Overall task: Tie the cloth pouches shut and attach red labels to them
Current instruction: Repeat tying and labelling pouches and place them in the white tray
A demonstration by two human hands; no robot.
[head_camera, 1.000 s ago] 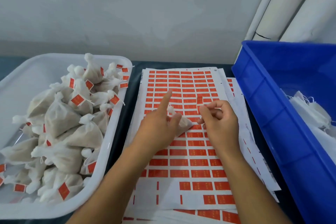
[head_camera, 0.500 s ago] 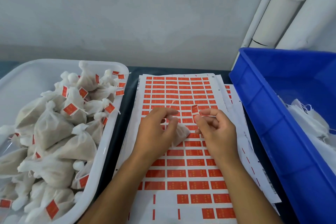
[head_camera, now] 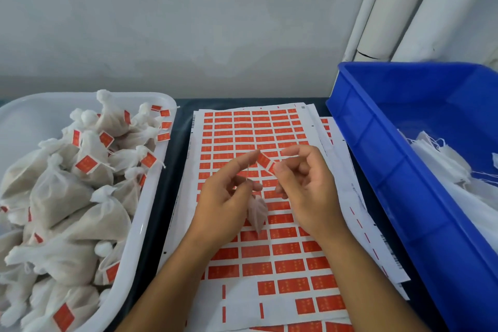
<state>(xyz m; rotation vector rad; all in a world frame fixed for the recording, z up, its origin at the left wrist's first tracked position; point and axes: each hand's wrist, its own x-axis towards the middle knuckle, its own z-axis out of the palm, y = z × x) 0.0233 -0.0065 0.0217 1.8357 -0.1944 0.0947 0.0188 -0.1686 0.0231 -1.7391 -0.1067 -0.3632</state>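
Note:
A small white cloth pouch hangs under my left hand, above the sheet of red labels. The left hand's lower fingers curl around the pouch's neck, and its forefinger points up to the right along a thin string. A loose red label is held between that fingertip and my right hand. The right thumb and forefinger pinch the label's right end, the other fingers loosely curled.
A white tray on the left holds several tied pouches with red labels. A blue crate on the right holds white cloth pieces. More label sheets lie stacked beneath the top one. A wall and white pipes stand behind.
Both hands rose off the sheet. The pouch now hangs below my left hand, the left forefinger has stretched out, and the peeled label sits between the two hands.

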